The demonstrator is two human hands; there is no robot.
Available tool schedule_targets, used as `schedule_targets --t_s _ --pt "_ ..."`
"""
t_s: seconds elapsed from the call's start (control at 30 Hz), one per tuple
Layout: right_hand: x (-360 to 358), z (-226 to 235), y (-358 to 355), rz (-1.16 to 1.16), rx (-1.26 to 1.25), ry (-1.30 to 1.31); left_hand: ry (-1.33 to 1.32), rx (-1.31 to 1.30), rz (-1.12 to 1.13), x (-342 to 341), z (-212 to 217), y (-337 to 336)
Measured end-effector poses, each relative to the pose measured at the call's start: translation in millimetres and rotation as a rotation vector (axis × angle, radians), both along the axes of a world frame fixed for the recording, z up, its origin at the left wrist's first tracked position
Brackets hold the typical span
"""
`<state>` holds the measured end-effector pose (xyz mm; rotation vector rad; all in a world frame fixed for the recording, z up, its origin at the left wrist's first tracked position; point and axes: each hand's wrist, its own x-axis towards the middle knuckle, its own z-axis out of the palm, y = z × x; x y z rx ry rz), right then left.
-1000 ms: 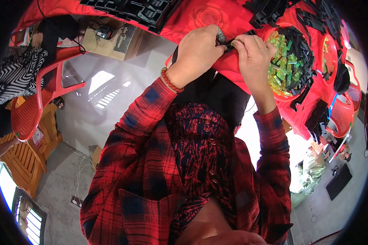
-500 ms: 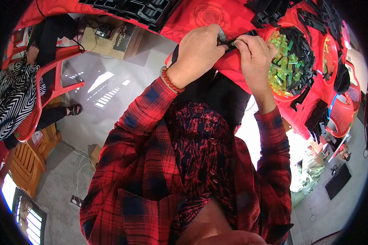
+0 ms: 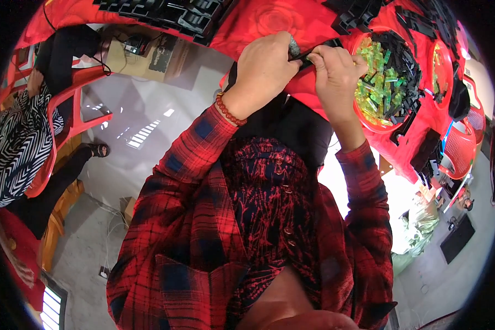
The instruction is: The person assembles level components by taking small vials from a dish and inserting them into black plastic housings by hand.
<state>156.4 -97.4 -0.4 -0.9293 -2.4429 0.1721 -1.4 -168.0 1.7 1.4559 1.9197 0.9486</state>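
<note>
- Holds 1 thin black piece [image 3: 308, 57] at the fingertips between 2 bare hands, just over the near part of a red rose-patterned tablecloth [image 3: 275, 22].
- Pinches narrowly with the left hand [image 3: 267, 63], thumb and fingers bent at 1 end of the black piece, back of the hand toward the camera.
- Shows a speckled grey object [image 3: 294, 47] right beside the left fingers, too covered to identify; cannot tell whether gripped.
- Pinches also with the right hand [image 3: 338, 69], thumb against curled fingers, on the same piece; cannot tell its full shape behind the knuckles.
- Wears a red beaded bracelet [image 3: 229, 110] on the left wrist, below a red-and-navy plaid sleeve [image 3: 192, 140].
- Has 1 red basin [image 3: 375, 126] just right of the right hand, heaped with translucent yellow-green pieces [image 3: 377, 77] and small black pieces [image 3: 407, 71]; farther right, a 2nd red container [image 3: 449, 71].
- Includes rows of black parts [image 3: 168, 16] at upper left and a black stack [image 3: 357, 16] beyond the right hand.
- Takes in, at far left, another person in black trousers [image 3: 55, 190], near a red plastic chair [image 3: 88, 82] and a cardboard box [image 3: 148, 58].
</note>
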Motion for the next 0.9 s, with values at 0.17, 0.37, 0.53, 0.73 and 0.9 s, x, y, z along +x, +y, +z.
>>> schedule_targets --t_s 0.17,0.37,0.53,0.73,0.9 --pt "-3 0 -4 -0.018 0.021 0.02 -0.01 -0.054 0.009 0 4 1" --pt "-4 0 -6 -0.009 0.05 0.036 0.002 -0.072 0.012 3 4 0" --pt "-5 -1 -4 -0.007 0.07 0.039 0.038 -0.046 0.005 3 0 0" --pt "5 8 -3 -0.045 -0.065 0.061 0.022 -0.07 -0.036 1 9 0" --pt "26 37 -4 -0.198 -0.174 0.18 0.057 -0.034 -0.03 -2 2 -5"
